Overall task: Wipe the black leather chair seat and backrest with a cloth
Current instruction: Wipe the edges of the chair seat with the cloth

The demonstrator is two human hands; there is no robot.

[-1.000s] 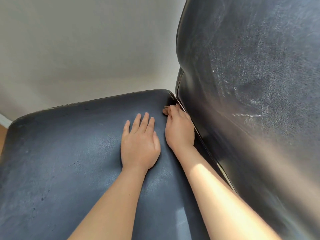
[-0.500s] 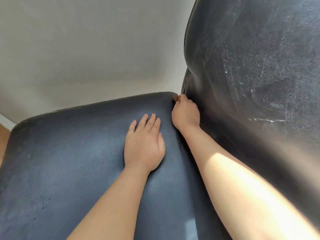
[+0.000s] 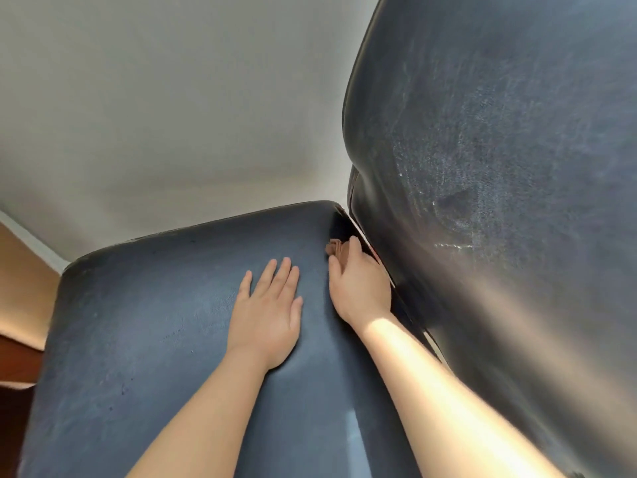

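**Hands at the crease of the chair**

Head view: the left hand (image 3: 267, 313) lies flat on the black seat (image 3: 144, 339), palm down, fingers straight and close together, pointing toward the far edge of the seat. It holds nothing.

The right hand (image 3: 358, 288) sits just beside it, at the line where the seat meets the backrest (image 3: 499, 167). Its fingers curl round a small brown cloth (image 3: 333, 249), of which only a bunched bit shows past the fingertips. The cloth touches the seat near its far corner, right at the dark gap under the backrest. How much of the cloth lies under the hand cannot be told.

The backrest rises on the right, tilted, its leather marked with pale streaks and a dull worn patch. The seat shows faint scuffs and small dark specks toward the left. Sunlight falls across the right forearm (image 3: 431, 384) and the lower backrest.

Behind the chair stands a plain pale wall (image 3: 172, 98); a strip of brown floor (image 3: 24, 298) shows at the far left
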